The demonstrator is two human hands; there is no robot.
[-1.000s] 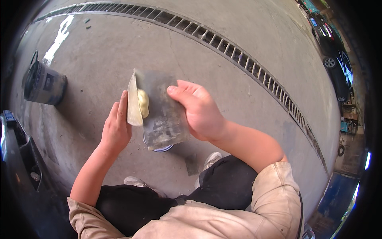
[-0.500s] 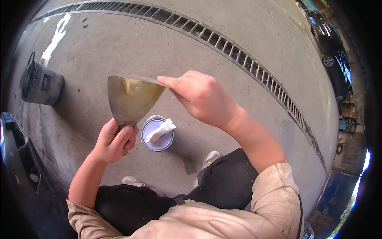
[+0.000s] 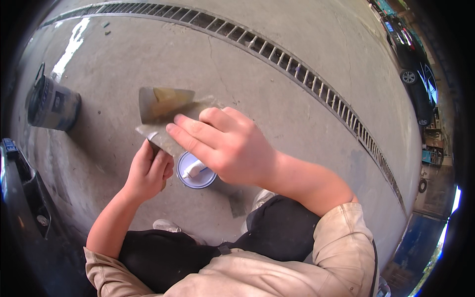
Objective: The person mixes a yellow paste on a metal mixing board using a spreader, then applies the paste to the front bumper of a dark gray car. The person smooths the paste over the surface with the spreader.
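Observation:
My left hand is closed round the handle of a wide putty knife, its metal blade raised. Yellowish paste lies smeared on the blade. A thin greyish flat spreader crosses the lower part of the blade, gripped by my right hand, whose fingers lie along it. Part of the spreader is hidden under these fingers. Below both hands, a round can with a pale lid stands on the floor, a white tube lying on the lid, partly covered by my right hand.
A dark bucket stands at the left. A dark car part fills the lower left edge. A slotted drain grate curves across the concrete floor. A black car is at the far right. A dark patch lies near my feet.
My right hand has moved left and down, bringing the spreader across the putty knife's blade. The blade has tilted and looks shorter from here. My left hand has barely moved.

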